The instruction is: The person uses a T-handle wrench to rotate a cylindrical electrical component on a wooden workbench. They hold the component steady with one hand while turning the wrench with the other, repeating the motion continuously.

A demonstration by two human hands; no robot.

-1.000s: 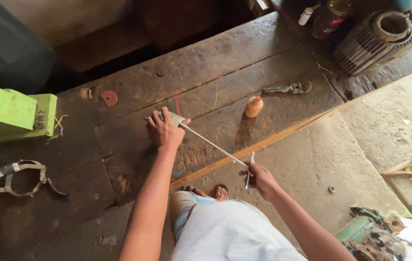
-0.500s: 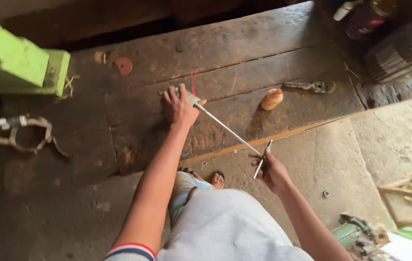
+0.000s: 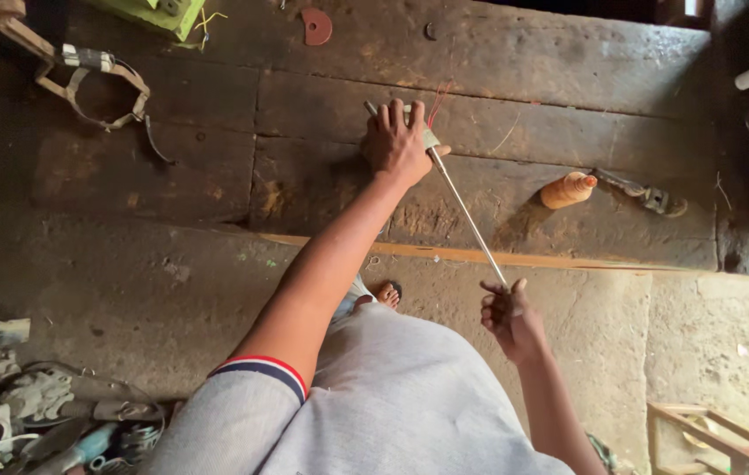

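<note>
My left hand (image 3: 398,145) presses down on a small pale object on the dark wooden workbench (image 3: 216,176), with thin red wires (image 3: 436,104) sticking out beyond the fingers. A thin white strand or sleeve (image 3: 467,215) runs taut from under that hand back to my right hand (image 3: 506,317), which pinches its near end off the bench edge, above the concrete floor. What lies beneath the left palm is hidden.
An orange spool-like bottle (image 3: 568,189) and a rusty metal tool (image 3: 647,195) lie on the bench to the right. A strap clamp (image 3: 97,84), a green machine (image 3: 159,13) and a red disc (image 3: 316,25) sit at the back left. Scrap parts (image 3: 31,413) lie on the floor.
The view has swung down and left, so the bench now sits higher in frame. Both hands keep the strand stretched; the right hand has shifted its grip slightly along it.
</note>
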